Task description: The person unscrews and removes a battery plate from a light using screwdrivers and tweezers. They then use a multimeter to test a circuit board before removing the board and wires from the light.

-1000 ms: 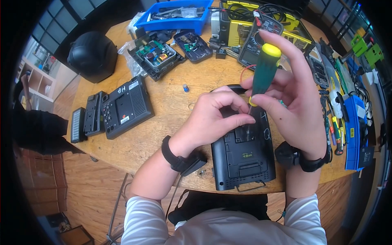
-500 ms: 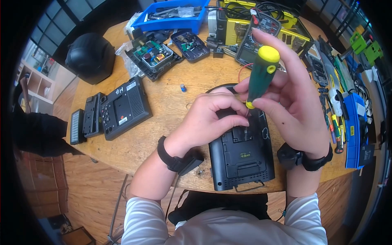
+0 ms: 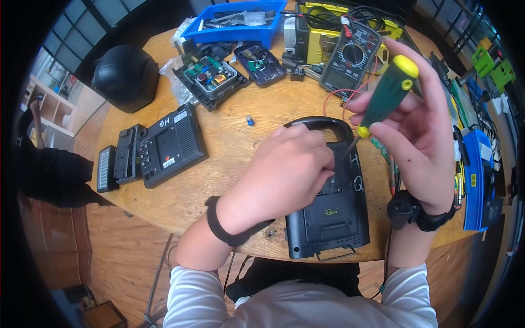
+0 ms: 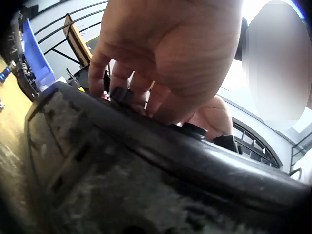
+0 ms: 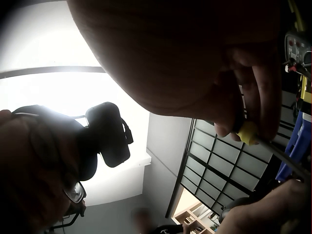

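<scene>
My right hand (image 3: pixel 424 147) holds a screwdriver (image 3: pixel 389 93) with a green and yellow handle, thumb and fingers round its lower end. The shaft slants down left to the fingers of my left hand (image 3: pixel 281 172), which are bent over the device; cannot tell if they pinch the tip. Beneath lies a black device (image 3: pixel 342 224) with a carrying handle and white letters, flat on the table. In the left wrist view, the fingers reach down behind the device's dark edge (image 4: pixel 146 141). The right wrist view shows the screwdriver's yellow collar (image 5: pixel 247 132) at the fingertips.
A multimeter (image 3: pixel 353 54) with a red lead lies beyond the right hand. Opened housings (image 3: pixel 210 76) with circuit boards, a blue bin (image 3: pixel 235 35) and a black device (image 3: pixel 172 145) stand farther back and left. A small blue cylinder (image 3: pixel 250 120) stands mid-table. Tools and a blue tray (image 3: pixel 478 180) line the right.
My right hand and the screwdriver have moved right, and the handle now leans right. My left hand has turned over, its back now facing up, near the shaft's lower end.
</scene>
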{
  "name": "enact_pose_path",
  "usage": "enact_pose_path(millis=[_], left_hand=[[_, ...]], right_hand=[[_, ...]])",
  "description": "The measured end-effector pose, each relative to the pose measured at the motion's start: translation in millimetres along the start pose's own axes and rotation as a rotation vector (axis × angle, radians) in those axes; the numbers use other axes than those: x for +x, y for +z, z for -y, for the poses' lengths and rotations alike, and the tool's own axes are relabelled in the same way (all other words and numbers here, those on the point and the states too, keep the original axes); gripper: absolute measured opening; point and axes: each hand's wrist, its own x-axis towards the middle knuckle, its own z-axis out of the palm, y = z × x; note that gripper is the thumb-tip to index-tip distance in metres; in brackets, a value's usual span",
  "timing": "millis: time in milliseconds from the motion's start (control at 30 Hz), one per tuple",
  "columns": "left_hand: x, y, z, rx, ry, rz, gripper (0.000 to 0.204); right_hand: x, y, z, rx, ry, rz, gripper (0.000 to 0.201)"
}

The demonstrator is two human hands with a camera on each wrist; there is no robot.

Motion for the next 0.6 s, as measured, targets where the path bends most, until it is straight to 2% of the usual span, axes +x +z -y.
enact_pose_path(millis=[100, 367, 600], left_hand=[[-3.2, 2.7, -7.6, 0.088, -0.013, -0.014, 0.010], [-5.7, 5.6, -24.0, 0.286, -0.035, 0.004, 0.009], [-1.4, 11.8, -32.9, 0.340, -0.042, 0.009, 0.011]], right_hand=[[0.9, -3.1, -2.2, -0.056, -0.051, -0.023, 0.082], [0.5, -4.9, -1.8, -0.128, -0.017, 0.008, 0.081], [0.4, -9.1, -5.6, -0.125, -0.073, 0.008, 0.080]])
